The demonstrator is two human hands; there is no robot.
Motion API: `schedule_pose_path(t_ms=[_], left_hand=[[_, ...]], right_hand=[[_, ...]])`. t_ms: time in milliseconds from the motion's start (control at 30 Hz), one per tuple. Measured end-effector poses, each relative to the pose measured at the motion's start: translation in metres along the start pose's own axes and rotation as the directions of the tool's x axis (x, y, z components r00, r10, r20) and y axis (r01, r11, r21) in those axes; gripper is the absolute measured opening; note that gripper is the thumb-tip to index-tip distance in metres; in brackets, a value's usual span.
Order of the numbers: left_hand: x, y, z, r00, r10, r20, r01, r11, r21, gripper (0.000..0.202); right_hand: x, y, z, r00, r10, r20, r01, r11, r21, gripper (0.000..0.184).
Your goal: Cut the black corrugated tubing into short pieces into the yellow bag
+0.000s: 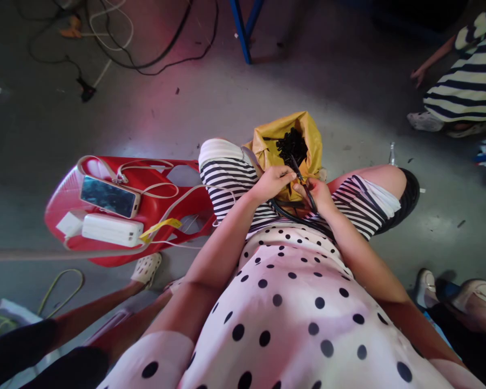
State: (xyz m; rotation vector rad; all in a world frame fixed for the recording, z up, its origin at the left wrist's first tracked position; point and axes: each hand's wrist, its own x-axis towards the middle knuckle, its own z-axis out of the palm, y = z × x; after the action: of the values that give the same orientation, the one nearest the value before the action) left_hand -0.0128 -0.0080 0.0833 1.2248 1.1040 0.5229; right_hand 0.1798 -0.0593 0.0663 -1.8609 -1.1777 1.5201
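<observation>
Between my knees stands a yellow bag (263, 146), its mouth wide and folded back, with a heap of short black pieces (289, 145) inside. Over its near rim, my right hand (316, 193) is closed round dark-handled scissors (303, 186), whose blades point away from me toward the heap. My left hand (273, 182) is pinched beside the blades; what lies in its fingertips is too small and dark to name. A long black tube or cord (291, 215) runs across my lap just below both hands.
At my left a red plastic stool (154, 208) bears a phone (110, 196), a white power bank (112, 230) and cables. Cables (146, 66) lie on the floor beyond, near a blue metal leg (241, 32). Other people's feet (148, 268) and a striped-clothed person (467, 81) are close by.
</observation>
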Motion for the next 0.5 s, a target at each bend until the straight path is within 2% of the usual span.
schedule_pose_path(t_ms=[67, 167, 233, 333, 400, 500], left_hand=[[0.002, -0.003, 0.003, 0.996, -0.069, -0.054, 0.060, 0.986, -0.153, 0.038], [0.006, -0.004, 0.000, 0.965, -0.175, -0.193, 0.094, 0.925, -0.368, 0.041], [0.010, -0.002, -0.007, 0.940, -0.191, -0.283, 0.060, 0.907, -0.416, 0.043], [0.019, 0.003, -0.017, 0.909, -0.145, -0.391, -0.017, 0.924, -0.381, 0.046], [0.022, 0.010, -0.017, 0.895, -0.116, -0.430, -0.051, 0.933, -0.356, 0.048], [0.016, 0.023, -0.001, 0.886, -0.135, -0.445, -0.059, 0.916, -0.396, 0.050]], right_hand=[[-0.001, 0.003, 0.001, 0.999, 0.031, 0.014, -0.032, 0.997, 0.072, 0.073], [-0.012, 0.007, -0.005, 0.994, 0.083, 0.068, -0.093, 0.982, 0.165, 0.068], [-0.026, 0.007, -0.013, 0.984, 0.086, 0.154, -0.116, 0.974, 0.193, 0.066], [-0.050, 0.003, -0.020, 0.956, 0.078, 0.283, -0.145, 0.964, 0.222, 0.062], [-0.060, -0.001, -0.017, 0.969, 0.084, 0.231, -0.152, 0.943, 0.295, 0.060], [-0.062, -0.009, -0.004, 0.992, 0.105, 0.068, -0.124, 0.903, 0.411, 0.062]])
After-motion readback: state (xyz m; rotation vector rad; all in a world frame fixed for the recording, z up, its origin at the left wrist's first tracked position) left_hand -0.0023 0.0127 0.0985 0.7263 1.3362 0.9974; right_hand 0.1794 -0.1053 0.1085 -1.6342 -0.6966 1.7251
